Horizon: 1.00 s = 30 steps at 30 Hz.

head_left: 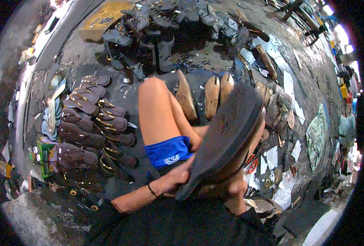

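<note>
A dark brown sandal sole [227, 127], thick and blurred, is tilted up close in front of me. A small slit shows in its flat face. My left hand [176, 178] is closed on its lower left edge. Below its lower right side is my right hand [237, 187], closed and smeared by motion; the sole hides part of its fingers. Something brown, perhaps a wooden shoe last, shows between the hands under the sole. Beyond my bare knee stand a wooden shoe last [185, 96] and a pair of lasts [212, 97] with holes in their tops.
Rows of brown thong sandals [81, 100] with gold trim lie on the left. A green box [47, 158] sits beside them. Dark soles [161, 49] are heaped ahead near a yellowish block [104, 20]. Red-handled scissors [251, 164] and paper scraps [272, 158] lie at right.
</note>
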Available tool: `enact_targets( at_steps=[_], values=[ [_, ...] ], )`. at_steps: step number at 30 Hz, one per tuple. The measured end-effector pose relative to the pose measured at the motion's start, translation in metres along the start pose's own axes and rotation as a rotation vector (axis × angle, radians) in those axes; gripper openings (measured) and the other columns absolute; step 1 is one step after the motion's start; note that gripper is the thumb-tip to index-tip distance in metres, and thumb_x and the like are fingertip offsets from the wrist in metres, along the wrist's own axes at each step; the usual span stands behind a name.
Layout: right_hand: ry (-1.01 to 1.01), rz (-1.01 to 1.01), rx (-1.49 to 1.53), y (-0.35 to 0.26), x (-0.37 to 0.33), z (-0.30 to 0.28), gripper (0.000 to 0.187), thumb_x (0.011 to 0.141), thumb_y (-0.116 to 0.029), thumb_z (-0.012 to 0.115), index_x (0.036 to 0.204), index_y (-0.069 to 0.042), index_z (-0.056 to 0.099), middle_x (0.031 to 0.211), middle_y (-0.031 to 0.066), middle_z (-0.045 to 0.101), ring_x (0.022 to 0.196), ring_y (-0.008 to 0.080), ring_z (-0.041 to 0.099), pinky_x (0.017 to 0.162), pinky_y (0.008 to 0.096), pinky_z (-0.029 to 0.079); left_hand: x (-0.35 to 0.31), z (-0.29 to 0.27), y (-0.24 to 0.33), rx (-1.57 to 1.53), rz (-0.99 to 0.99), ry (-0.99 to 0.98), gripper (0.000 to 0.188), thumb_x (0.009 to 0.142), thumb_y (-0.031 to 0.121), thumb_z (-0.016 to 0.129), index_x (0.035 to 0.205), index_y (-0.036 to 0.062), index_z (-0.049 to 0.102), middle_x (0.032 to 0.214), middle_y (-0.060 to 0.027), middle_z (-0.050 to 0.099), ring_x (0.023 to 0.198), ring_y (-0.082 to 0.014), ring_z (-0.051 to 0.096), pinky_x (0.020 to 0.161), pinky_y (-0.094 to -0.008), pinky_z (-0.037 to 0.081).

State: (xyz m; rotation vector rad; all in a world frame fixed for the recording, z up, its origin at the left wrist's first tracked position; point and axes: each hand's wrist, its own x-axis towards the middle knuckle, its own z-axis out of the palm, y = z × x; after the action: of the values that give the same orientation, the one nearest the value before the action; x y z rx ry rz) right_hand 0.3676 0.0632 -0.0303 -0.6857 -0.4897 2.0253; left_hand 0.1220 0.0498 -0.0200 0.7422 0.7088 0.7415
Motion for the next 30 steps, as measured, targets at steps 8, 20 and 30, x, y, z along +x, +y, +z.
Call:
enact_targets(
  at_steps=[8,20,30],
  values=[
    [0.076,0.153,-0.748,0.036,0.073,0.028,0.105,0.072,-0.013,0.084,0.151,0.003,0.016,0.144,0.0193,0.042,0.135,0.0291,0.04,0.116,0.0385,0.03,-0.001,-0.025,0.009,0.351,0.004,0.367,0.07,0.089,0.007,0.064,0.151,-0.0035,0.032,0.142,-0.0131,0.05,0.133,-0.0201,0.046,0.113,-0.0328,0.033],
    [0.217,-0.042,-0.506,-0.009,0.062,0.056,0.108,0.068,-0.029,0.09,0.15,0.003,0.029,0.136,0.0159,0.054,0.123,0.0268,0.055,0.106,0.0404,0.043,-0.009,-0.019,0.053,0.096,0.213,0.241,0.09,0.092,0.02,0.071,0.159,0.0029,0.013,0.158,-0.0147,0.031,0.147,-0.0244,0.027,0.121,-0.0399,0.019],
    [-0.117,0.238,-0.872,-0.047,0.085,0.093,0.078,0.079,-0.022,0.079,0.143,0.003,0.044,0.132,0.0168,0.059,0.123,0.0284,0.057,0.108,0.0407,0.04,-0.021,-0.123,0.075,-0.186,0.864,1.048,0.067,0.102,0.06,0.037,0.127,0.0006,0.055,0.117,-0.012,0.064,0.103,-0.0237,0.059,0.093,-0.0371,0.046]
  ],
)
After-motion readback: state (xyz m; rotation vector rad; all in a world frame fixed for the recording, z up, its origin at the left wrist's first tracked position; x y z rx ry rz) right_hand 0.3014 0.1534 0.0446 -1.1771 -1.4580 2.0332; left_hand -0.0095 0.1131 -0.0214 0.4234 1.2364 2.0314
